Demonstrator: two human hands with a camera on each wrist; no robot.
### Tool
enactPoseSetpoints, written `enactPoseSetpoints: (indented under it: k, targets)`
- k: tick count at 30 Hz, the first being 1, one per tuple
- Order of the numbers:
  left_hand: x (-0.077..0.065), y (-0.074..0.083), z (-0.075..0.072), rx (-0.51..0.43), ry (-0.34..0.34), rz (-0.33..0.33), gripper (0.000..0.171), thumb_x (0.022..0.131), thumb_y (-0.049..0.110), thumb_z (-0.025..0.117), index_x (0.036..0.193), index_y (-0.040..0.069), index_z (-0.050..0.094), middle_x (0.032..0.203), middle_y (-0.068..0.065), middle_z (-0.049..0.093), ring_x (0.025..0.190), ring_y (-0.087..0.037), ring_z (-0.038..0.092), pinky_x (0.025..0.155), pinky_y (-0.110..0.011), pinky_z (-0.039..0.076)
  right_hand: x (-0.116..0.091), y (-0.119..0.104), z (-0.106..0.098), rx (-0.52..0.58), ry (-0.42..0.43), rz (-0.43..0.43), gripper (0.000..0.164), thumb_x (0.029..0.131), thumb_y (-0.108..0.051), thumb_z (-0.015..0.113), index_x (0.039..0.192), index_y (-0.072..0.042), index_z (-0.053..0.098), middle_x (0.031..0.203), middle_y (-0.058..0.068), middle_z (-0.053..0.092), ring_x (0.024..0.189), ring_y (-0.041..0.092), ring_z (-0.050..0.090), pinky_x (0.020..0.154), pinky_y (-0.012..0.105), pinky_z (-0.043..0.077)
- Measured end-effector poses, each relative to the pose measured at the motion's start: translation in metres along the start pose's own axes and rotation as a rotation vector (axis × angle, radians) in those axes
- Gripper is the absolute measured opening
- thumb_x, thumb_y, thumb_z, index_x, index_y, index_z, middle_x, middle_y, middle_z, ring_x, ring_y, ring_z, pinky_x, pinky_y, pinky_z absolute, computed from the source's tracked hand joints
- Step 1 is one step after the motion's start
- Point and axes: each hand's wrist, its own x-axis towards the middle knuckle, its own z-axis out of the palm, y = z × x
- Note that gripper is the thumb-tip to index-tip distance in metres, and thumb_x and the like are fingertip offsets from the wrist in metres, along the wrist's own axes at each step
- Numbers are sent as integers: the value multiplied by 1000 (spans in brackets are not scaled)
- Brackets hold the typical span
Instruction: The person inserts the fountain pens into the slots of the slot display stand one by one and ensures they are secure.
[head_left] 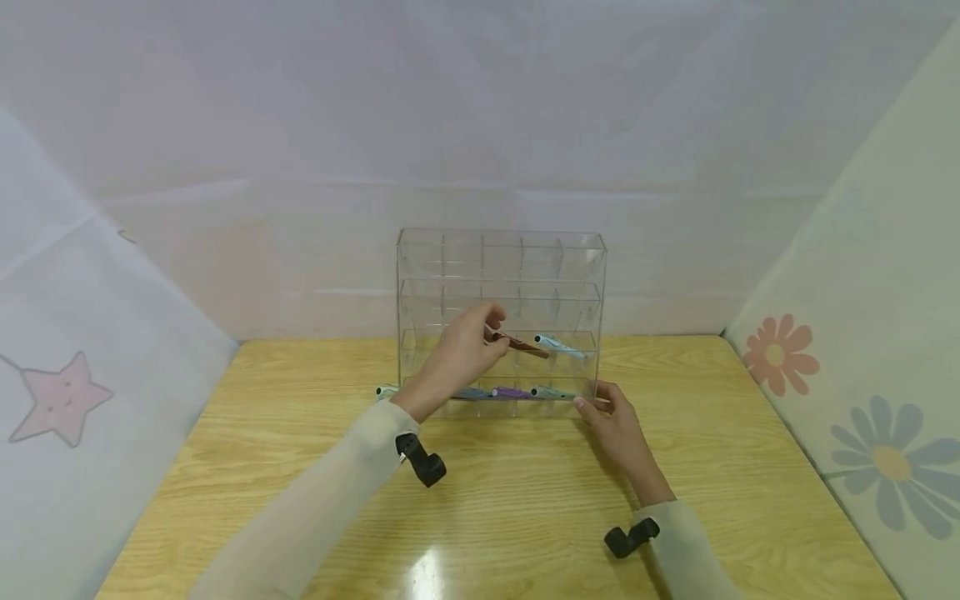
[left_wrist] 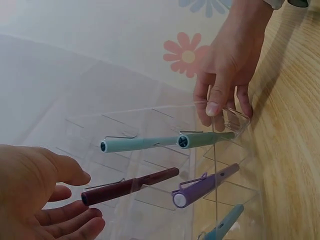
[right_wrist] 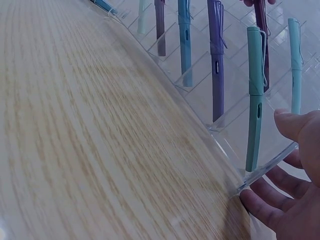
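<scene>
A clear acrylic pen rack [head_left: 501,232] with tiered compartments stands on the table. My left hand [head_left: 467,348] is at the capped end of a dark red pen [left_wrist: 131,186], which slants in a compartment of the second tier from the bottom. In the left wrist view, thumb and fingers are spread around that end, with a gap between thumb and pen. My right hand [head_left: 617,427] grips the rack's lower right corner, thumb in front and fingers behind. Close to that thumb is a green pen [right_wrist: 255,100] in the bottom tier.
A pale blue pen [head_left: 561,347] sits right of the dark red one. Along the bottom tier lie a purple pen [head_left: 512,392], a blue pen [right_wrist: 185,45] and several others. White cloth [head_left: 495,108] hangs behind the wooden table [head_left: 495,500], with printed cloth at both sides.
</scene>
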Motion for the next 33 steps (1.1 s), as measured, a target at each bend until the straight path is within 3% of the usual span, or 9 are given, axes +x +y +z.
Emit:
enactPoseSetpoints:
  k: [11,18,22,28,33]
  targets:
    - [-23,4,-27,-66,44,44,38,105,22,67,140,11,58,132,-7,65,113,-26,68,93,-44,62,-1,-2,-2,20,-9,-10,62,109,-37,63,156,-2,43,158,23,48,142,41,54,97,23,56]
    - [-50,13,-46,-90,101,71,38,105,30,67,140,17,59,133,-2,65,113,-22,68,94,-43,61,-2,-3,-2,-2,-8,-18,62,109,-39,62,156,-2,44,158,22,49,142,41,55,106,38,57]
    - [-66,17,-54,-85,149,105,35,105,27,70,137,16,60,130,-2,66,112,-21,68,94,-42,61,-1,-2,-1,-8,-8,-10,61,109,-40,62,155,-3,44,158,21,49,143,41,54,109,44,56]
    - [-91,19,-66,-82,215,125,34,104,21,72,136,15,62,128,0,67,112,-19,68,95,-40,60,0,-1,-1,-4,-3,1,61,109,-39,63,155,-3,44,156,21,50,141,42,55,104,35,58]
    - [-111,11,-74,-58,258,102,35,104,20,71,138,16,62,130,0,68,110,-19,68,93,-40,59,0,-2,0,-9,2,-4,60,109,-38,62,155,-3,45,156,21,49,141,41,55,103,32,57]
